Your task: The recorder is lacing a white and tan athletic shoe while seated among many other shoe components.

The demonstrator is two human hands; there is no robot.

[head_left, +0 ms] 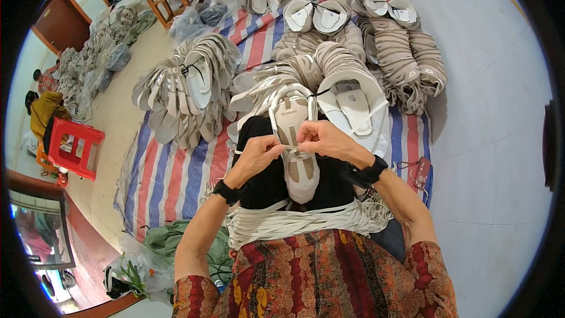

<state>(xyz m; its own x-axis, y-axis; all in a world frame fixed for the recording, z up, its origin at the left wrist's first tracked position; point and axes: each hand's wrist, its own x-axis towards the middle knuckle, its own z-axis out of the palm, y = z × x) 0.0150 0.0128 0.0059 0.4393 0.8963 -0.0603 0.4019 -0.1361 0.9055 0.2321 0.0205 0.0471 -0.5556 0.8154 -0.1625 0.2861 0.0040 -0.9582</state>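
Note:
A beige shoe upper (301, 186) with brown mesh panels lies lengthwise over my black-trousered legs, its toe toward me. My left hand (260, 153) is closed in a pinch at its left edge, on a pale shoelace (291, 149) that crosses the upper. From the right, my right hand (329, 141) pinches the same lace near the middle of the upper. The fingertips hide part of the lacing. Across my lap lies a thick bundle of off-white laces (306, 222). Just beyond the upper, a stack of nested uppers (348, 65) is joined with a black tie.
More tied bundles of uppers (194, 82) stand on a striped tarp (176, 179). A red stool (75, 146) is at the left, near a seated person (47, 115). A reddish object with a cord (421, 172) lies by the tarp's right edge. Green cloth (182, 247) is at lower left.

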